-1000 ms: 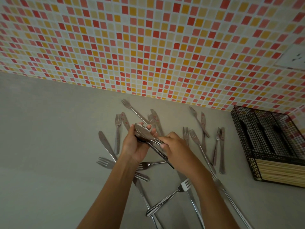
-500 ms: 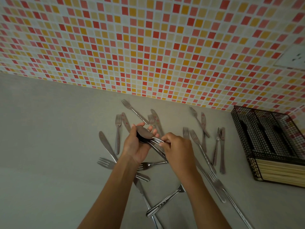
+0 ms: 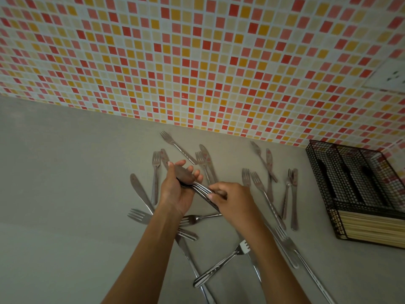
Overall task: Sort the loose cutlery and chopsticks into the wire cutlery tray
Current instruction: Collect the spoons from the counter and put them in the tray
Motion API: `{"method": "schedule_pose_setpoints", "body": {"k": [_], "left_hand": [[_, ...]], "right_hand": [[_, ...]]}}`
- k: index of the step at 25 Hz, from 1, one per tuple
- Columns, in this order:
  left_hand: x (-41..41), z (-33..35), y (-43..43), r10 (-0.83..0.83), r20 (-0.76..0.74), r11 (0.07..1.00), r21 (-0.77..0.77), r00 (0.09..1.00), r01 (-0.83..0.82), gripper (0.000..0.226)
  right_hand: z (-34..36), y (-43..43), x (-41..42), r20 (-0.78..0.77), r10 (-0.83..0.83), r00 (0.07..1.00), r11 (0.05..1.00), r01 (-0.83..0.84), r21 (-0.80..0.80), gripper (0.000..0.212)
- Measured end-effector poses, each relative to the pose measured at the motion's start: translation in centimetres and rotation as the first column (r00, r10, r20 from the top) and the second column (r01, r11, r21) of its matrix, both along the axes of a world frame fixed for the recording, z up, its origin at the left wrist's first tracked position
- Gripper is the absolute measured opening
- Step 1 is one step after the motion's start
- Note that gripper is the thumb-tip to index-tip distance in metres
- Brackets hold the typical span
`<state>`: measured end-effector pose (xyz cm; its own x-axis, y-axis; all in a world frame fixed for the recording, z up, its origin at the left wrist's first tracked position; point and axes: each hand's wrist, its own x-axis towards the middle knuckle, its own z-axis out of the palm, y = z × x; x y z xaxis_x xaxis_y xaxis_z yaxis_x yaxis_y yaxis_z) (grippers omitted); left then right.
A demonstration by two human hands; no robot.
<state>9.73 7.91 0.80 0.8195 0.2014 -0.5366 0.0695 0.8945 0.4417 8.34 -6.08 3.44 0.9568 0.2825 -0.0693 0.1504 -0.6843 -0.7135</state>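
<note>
Steel spoons, a stacked bundle (image 3: 192, 185), sit gripped between a person's two hands above a grey worktop (image 3: 65, 194): the left hand (image 3: 177, 191) has its fingers curled round the bowls, the right hand (image 3: 232, 200) pinches the handles. Loose steel forks and knives (image 3: 258, 185) lie scattered beneath and around them. Well to the right, against the red-and-yellow mosaic tiled wall (image 3: 197, 62), stands the black wire cutlery tray (image 3: 317, 172), pale wooden chopsticks (image 3: 372, 229) stacked in its near compartment.
</note>
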Motion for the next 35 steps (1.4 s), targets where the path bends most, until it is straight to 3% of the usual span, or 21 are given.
{"method": "schedule_pose_setpoints", "body": {"k": [4,7,15,19,24,29,31,35], "left_hand": [[-0.2,0.2,0.4,0.013,0.046,0.999,0.051,0.999,-0.015,0.039],[-0.5,0.5,0.4,-0.001,0.094,0.997,0.083,0.996,-0.006,0.039],[-1.7,2.3,0.7,0.036,0.161,0.969,0.235,0.986,-0.073,0.036],[-2.8,3.9,0.4,0.033,0.209,0.966,0.245,0.977,-0.085,0.03],[-2.3,6.4,-3.2,-0.158,0.329,0.966,0.245,0.931,0.077,0.032],[-1.5,8.9,-10.2,-0.447,0.418,0.89,0.296,0.791,0.347,0.043],[-1.3,9.2,-13.2,-0.499,0.394,0.858,0.351,0.772,0.376,0.044],[-0.3,9.3,-19.9,-0.527,0.214,0.75,0.571,0.822,0.333,0.045]], "right_hand": [[-0.2,0.5,-0.7,-0.037,0.06,0.998,0.998,-0.059,0.016,0.022],[-0.7,0.9,-1.1,-0.05,0.1,0.994,0.993,-0.103,-0.058,0.017],[0.1,1.7,-2.9,-0.012,0.083,0.997,0.994,-0.083,-0.076,0.014],[1.1,1.7,-5.3,0.082,0.12,0.989,0.99,-0.112,-0.088,0.011],[3.2,-1.6,-7.2,0.143,-0.054,0.988,0.998,0.058,-0.023,0.019],[4.4,-8.3,-7.7,0.176,-0.307,0.935,0.951,0.295,0.091,0.03],[4.7,-11.4,-7.7,0.204,-0.349,0.915,0.937,0.338,0.086,0.032],[4.8,-18.9,-6.5,0.196,-0.444,0.874,0.896,0.437,0.082,0.031]]}}
